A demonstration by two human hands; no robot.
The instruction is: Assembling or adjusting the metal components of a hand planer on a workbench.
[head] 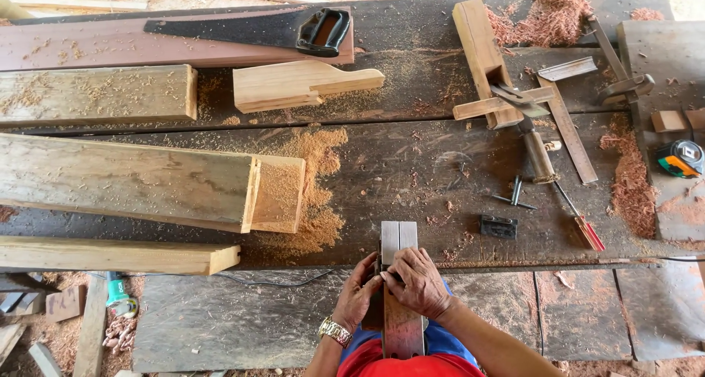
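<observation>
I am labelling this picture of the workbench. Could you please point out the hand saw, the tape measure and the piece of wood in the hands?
hand saw [242,29], head view, on the dark blade.
tape measure [679,159], head view, on its case.
piece of wood [398,239], head view, on the end above the fingers.

There were four long pale timber beams at the left of the bench, one black-handled hand saw, one wooden hand plane, one steel try square, one orange-and-black tape measure, one small black hinge, and perhaps two dark nails, too small to be sure.
</observation>
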